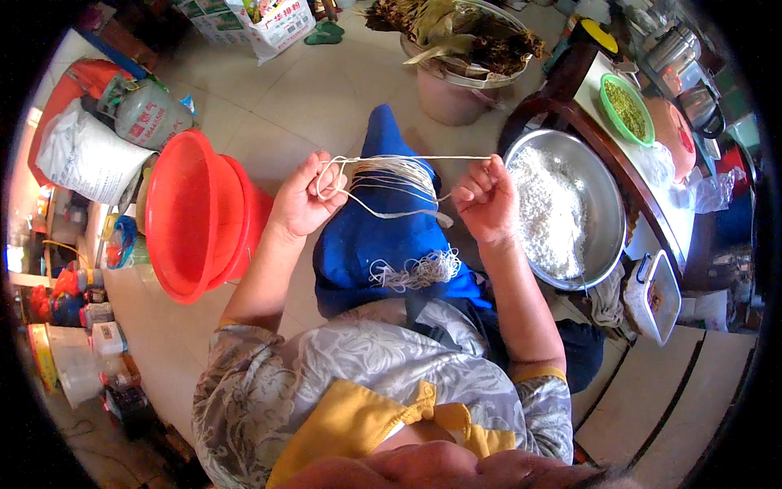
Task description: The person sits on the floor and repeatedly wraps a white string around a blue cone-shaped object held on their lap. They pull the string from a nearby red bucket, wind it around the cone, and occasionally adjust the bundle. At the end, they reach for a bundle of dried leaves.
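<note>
A length of white cotton string (452, 158) is stretched level between my two hands above my lap. My left hand (311, 189) grips one end, where a loop of the string hangs around the fingers. The other end is pinched between thumb and forefinger of my right hand (486, 198). Below the taut line, a bundle of string strands (397, 174) lies across the blue cloth (357, 244) over my knees. A tangled heap of thinner string (421, 270) rests on the same cloth, closer to my body.
Red plastic basins (183, 214) stand to my left, near a gas cylinder (153, 116). On my right is a steel basin (602, 202) of white rice (544, 214). A green bowl (605, 101) of chopped green food sits on the table. Dried leaves (452, 43) top a bucket (449, 101) ahead.
</note>
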Tool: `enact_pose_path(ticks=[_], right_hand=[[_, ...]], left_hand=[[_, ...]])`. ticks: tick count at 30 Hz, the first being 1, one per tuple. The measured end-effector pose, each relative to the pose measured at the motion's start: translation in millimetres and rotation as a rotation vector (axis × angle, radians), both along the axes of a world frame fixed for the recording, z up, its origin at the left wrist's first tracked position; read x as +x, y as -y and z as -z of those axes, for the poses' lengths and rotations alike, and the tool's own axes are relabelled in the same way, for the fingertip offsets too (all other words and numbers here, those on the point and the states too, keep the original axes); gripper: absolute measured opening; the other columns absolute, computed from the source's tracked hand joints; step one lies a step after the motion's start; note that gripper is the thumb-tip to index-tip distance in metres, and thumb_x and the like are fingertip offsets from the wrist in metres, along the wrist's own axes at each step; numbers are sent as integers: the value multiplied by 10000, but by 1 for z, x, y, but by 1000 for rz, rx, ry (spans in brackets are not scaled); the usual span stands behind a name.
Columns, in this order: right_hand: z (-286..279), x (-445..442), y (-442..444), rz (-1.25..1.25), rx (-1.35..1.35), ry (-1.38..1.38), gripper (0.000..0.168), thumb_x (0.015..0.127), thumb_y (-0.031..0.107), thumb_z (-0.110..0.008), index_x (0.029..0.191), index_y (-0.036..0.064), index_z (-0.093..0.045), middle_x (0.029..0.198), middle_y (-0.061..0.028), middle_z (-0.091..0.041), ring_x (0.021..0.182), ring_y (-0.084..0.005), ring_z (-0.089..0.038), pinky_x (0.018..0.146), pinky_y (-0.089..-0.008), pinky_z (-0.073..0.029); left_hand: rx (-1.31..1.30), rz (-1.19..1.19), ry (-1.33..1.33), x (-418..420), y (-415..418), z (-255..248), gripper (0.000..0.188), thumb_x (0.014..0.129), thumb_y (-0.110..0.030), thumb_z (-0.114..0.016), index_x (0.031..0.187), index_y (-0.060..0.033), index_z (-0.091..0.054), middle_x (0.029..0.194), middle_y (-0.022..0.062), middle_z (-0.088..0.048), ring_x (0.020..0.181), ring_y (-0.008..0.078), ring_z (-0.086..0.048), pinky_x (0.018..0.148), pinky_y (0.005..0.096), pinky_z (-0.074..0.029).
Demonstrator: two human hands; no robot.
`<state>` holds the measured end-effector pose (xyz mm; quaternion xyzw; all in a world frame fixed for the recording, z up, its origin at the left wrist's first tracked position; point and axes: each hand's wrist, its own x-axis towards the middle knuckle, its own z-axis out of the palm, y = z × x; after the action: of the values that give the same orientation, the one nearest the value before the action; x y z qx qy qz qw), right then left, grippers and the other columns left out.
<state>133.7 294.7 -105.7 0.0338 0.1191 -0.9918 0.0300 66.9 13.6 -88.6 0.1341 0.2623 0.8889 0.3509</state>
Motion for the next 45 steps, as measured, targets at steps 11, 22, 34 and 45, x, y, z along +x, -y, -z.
enact_pose_path(ticks=[11,22,34,45], right_hand=[[38,-9,-63,339,-9,166,186,901,170,-540,737,114,-473,528,58,-261,463,-77,-247,483,-238,-309],[42,4,-59,328,292,306,157,870,199,-571,752,143,-484,552,65,-282,495,-79,-261,544,-260,-300],[47,22,-59,351,328,378,177,881,237,-558,754,150,-471,570,67,-288,502,-78,-260,545,-257,-286],[-22,37,-70,468,262,-58,160,942,239,-485,838,122,-520,599,49,-303,553,-86,-280,577,-263,-309]], left_hand=[[247,-121,18,-14,30,7,320,962,-237,-449,1249,-114,-525,529,-53,-285,514,57,-249,493,197,-267],[-1263,-162,-887,-3,51,46,207,822,-107,-621,1023,-56,-625,761,26,-575,701,115,-533,613,249,-462],[-1422,-857,-1513,-8,-18,48,168,693,-134,-732,849,-105,-676,826,28,-635,822,228,-565,785,374,-411],[-1378,-717,-1559,-8,-62,46,194,688,-152,-736,878,-141,-700,872,36,-581,884,248,-530,818,384,-403]])
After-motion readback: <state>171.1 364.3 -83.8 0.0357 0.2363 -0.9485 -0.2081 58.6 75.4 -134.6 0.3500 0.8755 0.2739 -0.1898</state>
